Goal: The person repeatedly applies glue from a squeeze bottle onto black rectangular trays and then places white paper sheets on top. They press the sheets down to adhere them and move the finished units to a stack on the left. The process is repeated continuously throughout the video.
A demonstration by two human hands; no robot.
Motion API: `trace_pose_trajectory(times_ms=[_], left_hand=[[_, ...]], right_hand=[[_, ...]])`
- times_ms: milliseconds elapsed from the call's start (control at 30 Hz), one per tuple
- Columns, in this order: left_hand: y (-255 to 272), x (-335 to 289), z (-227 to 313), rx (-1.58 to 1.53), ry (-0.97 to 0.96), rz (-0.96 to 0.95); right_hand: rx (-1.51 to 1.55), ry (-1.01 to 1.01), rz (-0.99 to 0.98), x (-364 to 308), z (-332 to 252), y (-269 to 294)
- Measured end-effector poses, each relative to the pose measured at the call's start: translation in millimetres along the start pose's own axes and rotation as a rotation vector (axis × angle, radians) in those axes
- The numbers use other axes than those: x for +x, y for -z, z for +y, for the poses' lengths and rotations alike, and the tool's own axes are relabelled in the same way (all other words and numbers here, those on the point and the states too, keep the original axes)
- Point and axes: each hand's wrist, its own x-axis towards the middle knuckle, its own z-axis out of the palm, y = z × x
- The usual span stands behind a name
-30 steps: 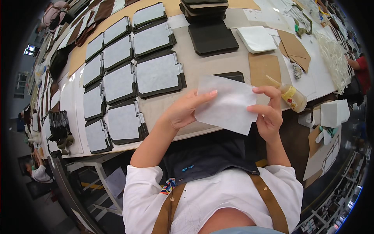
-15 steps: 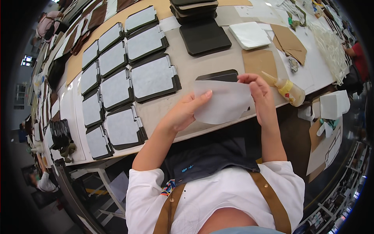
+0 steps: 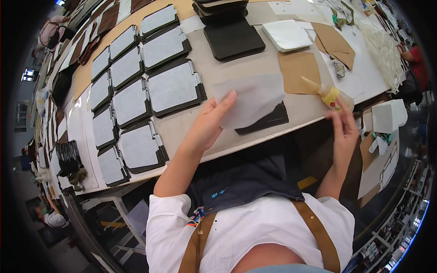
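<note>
My left hand (image 3: pixel 207 123) pinches the left edge of a thin, translucent white sheet (image 3: pixel 250 98) between thumb and fingers. Under the sheet lies a black flat piece (image 3: pixel 271 120), mostly covered, near the table's front edge. Over to the right, my right hand (image 3: pixel 344 129) has its fingers stretched out and apart beside a yellowish squeeze bottle (image 3: pixel 347 101) with a pointed nozzle. The bottle lies tilted on the table, nozzle toward the left. Whether the fingertips touch it, I cannot tell.
Rows of black pieces topped with white sheets (image 3: pixel 173 91) cover the table's left. Farther back are a black stack (image 3: pixel 234 38), a pile of white sheets (image 3: pixel 287 35) and brown card (image 3: pixel 298 73). Pale cords (image 3: pixel 380 54) lie at the right, near a person in red (image 3: pixel 416 66).
My right hand has let go of the sheet and moved right and down to the bottle. The left hand still holds the sheet, shifted slightly left, uncovering the black piece's lower right.
</note>
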Motion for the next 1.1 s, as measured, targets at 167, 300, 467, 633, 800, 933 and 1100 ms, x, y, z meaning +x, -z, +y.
trace_pose_trajectory(times_ms=[167, 300, 467, 633, 800, 933, 1100], left_hand=[[-29, -12, 9, 1.203, -0.970, -0.369], [-30, -28, -13, 1.561, -1.004, -0.343], [-4, -28, -29, 1.158, -0.853, 0.077], [-7, -28, -34, 0.144, -0.333, 0.016], [-18, -18, -43, 0.301, -0.276, 0.034], [-13, -10, -42, 0.342, -0.279, 0.152], [-4, -3, -45, 0.381, -0.272, 0.199]], right_hand=[[1.111, -0.304, -0.772, 2, -14, -53], [0.966, -0.461, -0.565, -5, -16, -67], [0.768, -0.276, -0.475, -2, -22, -72], [0.939, -0.305, -0.428, 0, -23, -73], [0.913, -0.274, -0.408, -4, -20, -85], [0.811, -0.285, -0.457, 1, -15, -85], [0.751, -0.263, -0.467, 6, -10, -91]])
